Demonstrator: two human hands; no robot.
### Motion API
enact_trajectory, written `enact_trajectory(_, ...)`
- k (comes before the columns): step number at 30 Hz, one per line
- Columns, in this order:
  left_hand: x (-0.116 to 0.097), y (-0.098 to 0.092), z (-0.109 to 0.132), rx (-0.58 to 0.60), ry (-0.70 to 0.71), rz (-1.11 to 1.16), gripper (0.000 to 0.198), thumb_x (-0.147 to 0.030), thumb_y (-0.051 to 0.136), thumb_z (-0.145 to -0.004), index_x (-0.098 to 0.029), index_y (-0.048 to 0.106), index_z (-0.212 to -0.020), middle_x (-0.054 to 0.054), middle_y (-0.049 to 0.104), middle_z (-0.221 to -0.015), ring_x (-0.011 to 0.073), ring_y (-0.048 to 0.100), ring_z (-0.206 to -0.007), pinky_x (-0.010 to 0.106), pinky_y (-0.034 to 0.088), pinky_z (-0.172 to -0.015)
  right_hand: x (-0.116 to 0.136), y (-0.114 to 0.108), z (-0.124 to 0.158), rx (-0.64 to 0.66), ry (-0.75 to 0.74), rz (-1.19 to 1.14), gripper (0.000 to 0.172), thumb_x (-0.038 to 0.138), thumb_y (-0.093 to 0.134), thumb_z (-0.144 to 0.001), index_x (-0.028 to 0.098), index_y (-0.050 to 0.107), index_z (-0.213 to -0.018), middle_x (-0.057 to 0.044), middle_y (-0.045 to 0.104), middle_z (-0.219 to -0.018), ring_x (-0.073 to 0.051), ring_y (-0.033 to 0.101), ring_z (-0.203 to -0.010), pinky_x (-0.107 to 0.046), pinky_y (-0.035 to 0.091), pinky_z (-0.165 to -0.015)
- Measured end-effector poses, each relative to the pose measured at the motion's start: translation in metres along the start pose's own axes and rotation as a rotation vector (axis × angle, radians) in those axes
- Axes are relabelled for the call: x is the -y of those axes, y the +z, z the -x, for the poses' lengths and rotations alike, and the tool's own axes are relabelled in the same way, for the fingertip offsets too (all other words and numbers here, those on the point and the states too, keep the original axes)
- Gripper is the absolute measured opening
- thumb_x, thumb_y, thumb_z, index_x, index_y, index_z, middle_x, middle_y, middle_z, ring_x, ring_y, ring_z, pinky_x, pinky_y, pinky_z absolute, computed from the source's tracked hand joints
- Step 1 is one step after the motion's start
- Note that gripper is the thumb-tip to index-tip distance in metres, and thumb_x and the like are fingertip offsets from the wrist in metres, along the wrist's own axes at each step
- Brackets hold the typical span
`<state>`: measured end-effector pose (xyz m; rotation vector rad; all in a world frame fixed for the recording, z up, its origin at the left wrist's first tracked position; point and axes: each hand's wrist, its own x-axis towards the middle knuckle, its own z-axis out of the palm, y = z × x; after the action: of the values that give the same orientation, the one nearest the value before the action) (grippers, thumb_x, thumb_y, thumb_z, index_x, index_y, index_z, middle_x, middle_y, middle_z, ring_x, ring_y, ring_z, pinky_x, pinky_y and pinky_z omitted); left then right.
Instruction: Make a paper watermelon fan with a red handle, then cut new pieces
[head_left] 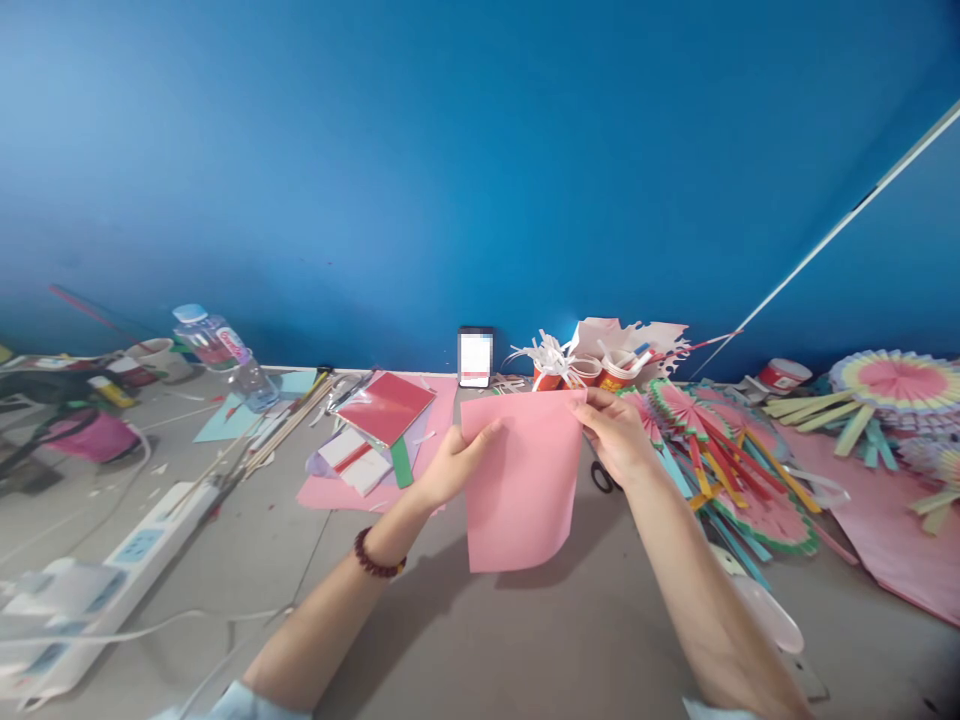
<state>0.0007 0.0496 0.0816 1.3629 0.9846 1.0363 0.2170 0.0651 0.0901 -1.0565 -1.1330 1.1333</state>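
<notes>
Alignment stage, by judgement. Pinched at upper left corner by left hand [454, 465] and at upper right corner by right hand [619, 435]: pink sheet [521, 495], raised above bench [525, 640] at frame centre, lower edge curled. For next move, keep corners level and tension even.

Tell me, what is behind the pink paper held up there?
Around the pink sheet, pinched by left hand and right hand, shows grey table, and a black ring, perhaps a scissors handle, peeks past its right edge. Anything directly behind it is covered.
</notes>
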Motion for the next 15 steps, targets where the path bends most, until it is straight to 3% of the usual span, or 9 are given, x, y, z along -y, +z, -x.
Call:
enact_trajectory(8, -0.0028, 0.0006, -0.0004, 0.012, 0.004, -0.004, 0.04, -0.052, 0.056, -0.08, -0.017, 0.067, -0.095, 0.005, 0.068, -0.089, 0.0235, 0.061, -0.089, 0.027, 0.049, -0.069, 0.0022, 0.0018, -0.0001, -0.032, 0.011, -0.035, 0.028, 0.042, 0.079, -0.055, 0.02, 0.069, -0.069, 0.001, 0.064, -0.064, -0.011, 0.054, -0.058, -0.021, 0.043, -0.054)
enact_trajectory(15, 0.003, -0.0017, -0.0018, -0.051, -0.022, -0.071, 0.041, -0.055, 0.06, -0.075, -0.015, 0.061, -0.068, 0.0, 0.05, -0.05, 0.0164, 0.054, -0.058, 0.024, 0.04, -0.048, -0.0023, 0.0018, -0.0055, -0.113, 0.038, -0.145, 0.025, 0.038, 0.083, -0.05, 0.021, 0.07, -0.063, 0.002, 0.067, -0.062, -0.011, 0.056, -0.054, -0.023, 0.044, -0.052)
